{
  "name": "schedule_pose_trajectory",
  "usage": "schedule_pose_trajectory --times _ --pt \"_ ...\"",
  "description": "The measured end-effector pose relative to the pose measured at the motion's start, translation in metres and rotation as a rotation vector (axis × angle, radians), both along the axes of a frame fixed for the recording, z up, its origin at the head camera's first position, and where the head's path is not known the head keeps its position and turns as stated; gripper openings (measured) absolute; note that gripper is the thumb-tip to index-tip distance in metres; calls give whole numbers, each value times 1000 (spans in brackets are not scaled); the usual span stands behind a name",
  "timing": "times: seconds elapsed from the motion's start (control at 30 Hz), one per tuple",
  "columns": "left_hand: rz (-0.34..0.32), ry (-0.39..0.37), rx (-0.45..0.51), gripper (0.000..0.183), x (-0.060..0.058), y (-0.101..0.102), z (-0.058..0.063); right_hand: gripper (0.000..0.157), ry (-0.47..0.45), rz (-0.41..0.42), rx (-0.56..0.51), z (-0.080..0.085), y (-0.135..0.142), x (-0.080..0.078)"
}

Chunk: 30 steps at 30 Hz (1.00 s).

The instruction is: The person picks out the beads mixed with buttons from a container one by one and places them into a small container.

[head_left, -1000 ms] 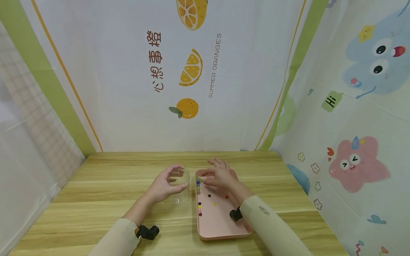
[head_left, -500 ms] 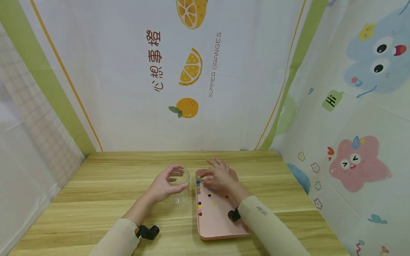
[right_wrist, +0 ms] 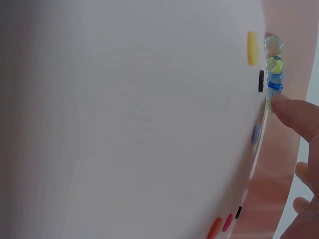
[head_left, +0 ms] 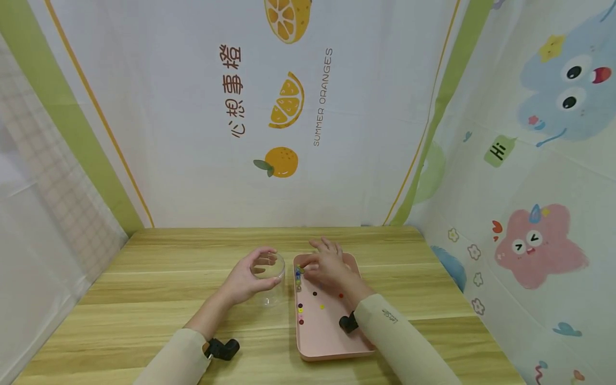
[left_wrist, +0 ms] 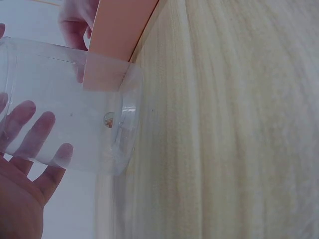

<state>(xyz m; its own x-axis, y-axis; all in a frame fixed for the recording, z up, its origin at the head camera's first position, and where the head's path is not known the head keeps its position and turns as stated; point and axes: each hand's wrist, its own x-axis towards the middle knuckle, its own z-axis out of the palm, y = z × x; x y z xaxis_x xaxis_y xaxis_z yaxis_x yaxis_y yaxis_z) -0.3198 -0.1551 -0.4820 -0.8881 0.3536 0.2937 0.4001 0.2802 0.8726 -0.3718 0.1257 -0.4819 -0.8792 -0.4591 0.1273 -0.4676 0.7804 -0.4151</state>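
My left hand (head_left: 245,278) grips a clear plastic jar (left_wrist: 70,94) near its rim, thumb and fingers curled round it; the jar stands upright on the table. One marble (left_wrist: 108,119) shows at the jar's bottom. My right hand (head_left: 332,270) reaches over the far end of a pink tray (head_left: 337,342). Along the tray's left wall lies a row of glass marbles (right_wrist: 275,67), clear, yellow-green and blue. In the right wrist view a fingertip (right_wrist: 286,107) touches the end marble; the other fingers are spread apart from the row.
Small coloured discs lie scattered in the tray, among them a black disc (head_left: 315,293), a red disc (head_left: 341,295) and a yellow disc (head_left: 322,307). Several more sit along its left wall. Wood-grain table (head_left: 144,299) surrounds the tray, with a printed curtain (head_left: 192,176) behind.
My right hand and forearm have shifted slightly left, its fingers closer to the marbles at the tray's left wall. My left hand and the jar have stayed put.
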Motion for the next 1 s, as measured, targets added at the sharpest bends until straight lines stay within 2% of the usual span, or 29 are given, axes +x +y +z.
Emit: schedule_pose_trajectory --times 0.4,0.63,0.8,1.0 --pt "-6 -10 10 68 1 0 2 4 28 -4 33 -3 -2 -4" --pt "-6 -11 10 66 2 1 4 6 25 -13 39 -2 -1 -4" --pt "1 -17 2 69 3 1 4 3 6 -39 3 -2 1 -4" --pt "3 -27 3 68 3 1 3 6 30 -44 2 0 5 -3"
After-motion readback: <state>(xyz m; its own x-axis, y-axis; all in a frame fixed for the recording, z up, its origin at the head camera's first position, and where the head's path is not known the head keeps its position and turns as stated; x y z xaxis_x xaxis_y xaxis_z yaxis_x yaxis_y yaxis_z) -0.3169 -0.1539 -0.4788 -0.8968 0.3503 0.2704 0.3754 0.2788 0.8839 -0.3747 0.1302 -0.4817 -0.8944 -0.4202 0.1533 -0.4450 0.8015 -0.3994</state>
